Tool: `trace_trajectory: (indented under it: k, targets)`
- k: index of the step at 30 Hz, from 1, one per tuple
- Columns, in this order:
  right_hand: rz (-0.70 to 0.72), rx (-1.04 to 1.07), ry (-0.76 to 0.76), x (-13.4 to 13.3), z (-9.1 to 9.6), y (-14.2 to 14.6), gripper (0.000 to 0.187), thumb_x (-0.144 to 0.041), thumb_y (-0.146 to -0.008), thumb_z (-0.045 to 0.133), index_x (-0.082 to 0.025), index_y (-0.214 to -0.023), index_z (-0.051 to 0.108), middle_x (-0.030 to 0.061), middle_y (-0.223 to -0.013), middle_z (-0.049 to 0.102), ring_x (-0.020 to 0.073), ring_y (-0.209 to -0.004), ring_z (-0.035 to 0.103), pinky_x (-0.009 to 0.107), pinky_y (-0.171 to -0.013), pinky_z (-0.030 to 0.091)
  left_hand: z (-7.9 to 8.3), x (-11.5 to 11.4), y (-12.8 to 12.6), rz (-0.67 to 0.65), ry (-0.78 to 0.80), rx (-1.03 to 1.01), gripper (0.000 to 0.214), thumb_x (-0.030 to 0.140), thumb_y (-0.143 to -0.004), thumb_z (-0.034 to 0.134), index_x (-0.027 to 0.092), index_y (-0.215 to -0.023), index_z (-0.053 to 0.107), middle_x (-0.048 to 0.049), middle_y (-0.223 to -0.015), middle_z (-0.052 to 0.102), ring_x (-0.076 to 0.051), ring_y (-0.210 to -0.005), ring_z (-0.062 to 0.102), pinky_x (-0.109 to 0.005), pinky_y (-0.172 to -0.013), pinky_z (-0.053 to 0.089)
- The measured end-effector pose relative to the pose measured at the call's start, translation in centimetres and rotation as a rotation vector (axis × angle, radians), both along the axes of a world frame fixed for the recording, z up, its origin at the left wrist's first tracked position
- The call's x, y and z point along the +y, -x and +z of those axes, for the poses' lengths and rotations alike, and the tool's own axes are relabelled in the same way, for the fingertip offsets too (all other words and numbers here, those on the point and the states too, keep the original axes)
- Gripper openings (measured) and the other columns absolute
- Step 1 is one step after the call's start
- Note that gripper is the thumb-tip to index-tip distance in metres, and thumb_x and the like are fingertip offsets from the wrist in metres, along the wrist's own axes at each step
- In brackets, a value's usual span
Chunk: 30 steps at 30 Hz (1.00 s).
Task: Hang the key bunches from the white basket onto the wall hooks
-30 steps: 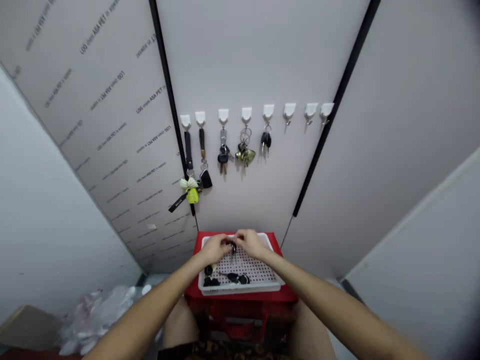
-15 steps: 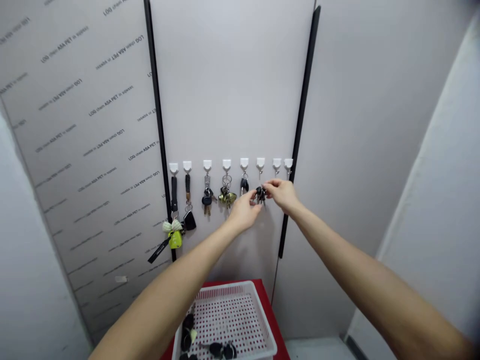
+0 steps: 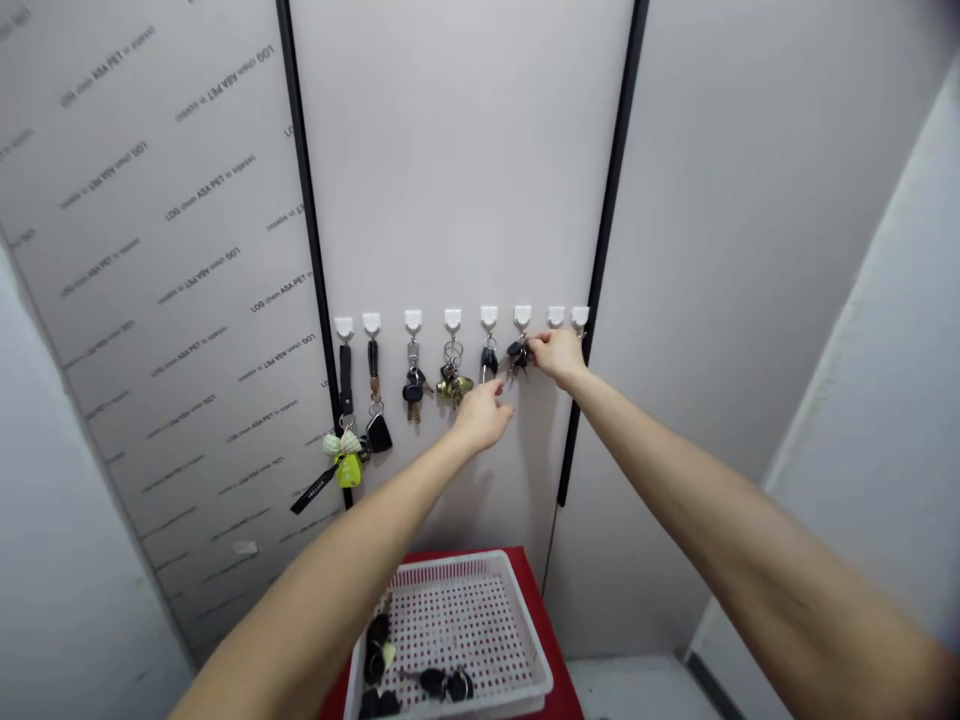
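My right hand (image 3: 556,356) pinches a small bunch of keys with black heads (image 3: 517,355), just under a white wall hook (image 3: 523,316). Whether its ring sits on that hook I cannot tell. Below and to the left, my left hand (image 3: 482,415) has its fingers apart and holds nothing. Close above the left hand a black key (image 3: 489,358) hangs from the neighbouring hook. Further left hangs a key bunch with brass-coloured pieces (image 3: 454,388), then another bunch of black-headed keys (image 3: 413,388).
Two dark straps (image 3: 346,380) with key fobs hang at the row's left end. White hooks (image 3: 556,316) continue at right, partly behind my right hand. Below, a white perforated basket (image 3: 534,640) holds several dark keys on a red surface (image 3: 559,690).
My right hand has raised the key bunch toward the hook. My left hand has let go of the bunch and drawn back down and left. The view has shifted slightly.
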State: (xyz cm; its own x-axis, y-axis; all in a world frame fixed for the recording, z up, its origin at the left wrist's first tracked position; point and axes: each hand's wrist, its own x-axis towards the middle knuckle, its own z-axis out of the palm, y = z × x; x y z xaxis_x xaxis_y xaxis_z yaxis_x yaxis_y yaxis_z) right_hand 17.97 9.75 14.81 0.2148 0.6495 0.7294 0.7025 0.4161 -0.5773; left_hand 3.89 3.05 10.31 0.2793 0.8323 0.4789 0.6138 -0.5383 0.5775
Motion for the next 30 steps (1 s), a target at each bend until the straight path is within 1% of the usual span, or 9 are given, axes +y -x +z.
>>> trace_trajectory:
  k: [2,5,9,11,13,16,20,25,30]
  targets:
    - [-0.082,0.046,-0.019,-0.7,-1.3,-0.2,0.021,-0.02,-0.061,0.041,-0.011,-0.072,0.056,0.0035,-0.058,0.055,0.0124,-0.058,0.051,0.029,-0.061,0.039,-2.3,-0.7,1.4,-0.044,0.065,0.015,0.039,0.017,-0.063,0.044,0.01,-0.102,0.043,-0.0073,-0.099,0.05,-0.012,-0.08,0.049,-0.022,-0.072,0.038]
    - [-0.116,0.044,-0.044,-2.7,-5.4,0.5,0.028,-0.02,-0.064,0.037,-0.012,-0.087,0.052,0.0049,-0.073,0.056,0.0117,-0.065,0.05,0.027,-0.064,0.038,-7.8,-1.9,4.6,-0.088,0.186,0.094,0.037,0.019,-0.063,0.044,0.011,-0.1,0.044,-0.0065,-0.096,0.052,-0.011,-0.079,0.049,-0.021,-0.071,0.038]
    - [0.29,-0.269,0.357,-7.5,-14.7,4.1,0.024,-0.017,-0.063,0.039,-0.013,-0.081,0.055,0.003,-0.07,0.058,0.0095,-0.062,0.05,0.021,-0.06,0.037,-16.0,-4.6,9.0,-0.104,0.377,0.348,0.033,0.021,-0.06,0.046,0.013,-0.092,0.05,-0.0046,-0.087,0.056,-0.013,-0.075,0.05,-0.022,-0.069,0.038]
    - [0.544,-0.497,0.607,-10.2,-19.3,6.5,0.021,-0.018,-0.062,0.042,-0.015,-0.075,0.058,0.0014,-0.066,0.059,0.0087,-0.058,0.05,0.019,-0.057,0.036,-18.8,-6.0,10.6,-0.12,0.444,0.492,0.033,0.02,-0.058,0.048,0.015,-0.09,0.051,-0.004,-0.086,0.057,-0.014,-0.075,0.05,-0.022,-0.068,0.038]
    - [0.67,-0.69,0.716,-12.3,-22.8,8.6,0.019,-0.022,-0.059,0.046,-0.017,-0.073,0.059,0.0015,-0.068,0.059,0.0102,-0.061,0.05,0.019,-0.056,0.035,-20.5,-7.1,11.5,-0.132,0.454,0.616,0.032,0.021,-0.056,0.049,0.016,-0.087,0.053,-0.0043,-0.084,0.057,-0.015,-0.076,0.05,-0.023,-0.066,0.038]
    - [0.597,-0.875,0.813,-13.7,-25.3,10.6,0.025,-0.028,-0.052,0.054,-0.019,-0.074,0.059,0.0036,-0.074,0.06,0.0145,-0.067,0.051,0.02,-0.054,0.034,-21.5,-8.0,11.8,-0.144,0.399,0.725,0.027,0.024,-0.055,0.049,0.017,-0.08,0.055,-0.0054,-0.081,0.057,-0.017,-0.075,0.05,-0.025,-0.064,0.037]
    - [0.551,-0.896,0.937,-13.6,-25.6,10.6,0.017,-0.02,-0.051,0.052,-0.017,-0.067,0.059,0.0035,-0.064,0.06,0.0132,-0.06,0.051,0.019,-0.049,0.032,-21.7,-8.1,11.2,-0.104,0.461,0.728,0.02,0.024,-0.056,0.047,0.019,-0.073,0.055,-0.0037,-0.073,0.058,-0.016,-0.067,0.051,-0.023,-0.056,0.037]
    - [0.624,-0.528,0.96,-12.7,-24.4,8.5,0.017,-0.011,-0.055,0.043,-0.014,-0.064,0.057,0.0,-0.055,0.056,0.0074,-0.05,0.047,0.016,-0.046,0.032,-21.2,-7.5,10.4,-0.11,0.471,0.615,0.017,0.019,-0.058,0.044,0.018,-0.07,0.055,-0.0018,-0.068,0.058,-0.013,-0.064,0.051,-0.021,-0.056,0.036]
    - [0.661,-0.205,0.895,-11.5,-21.7,6.3,0.01,-0.019,-0.057,0.046,-0.013,-0.06,0.053,-0.0038,-0.048,0.049,0.0051,-0.044,0.041,0.016,-0.044,0.033,-18.7,-6.3,8.4,-0.12,0.35,0.284,0.03,0.021,-0.059,0.047,0.017,-0.089,0.048,-0.0024,-0.085,0.055,-0.012,-0.075,0.049,-0.021,-0.066,0.037]
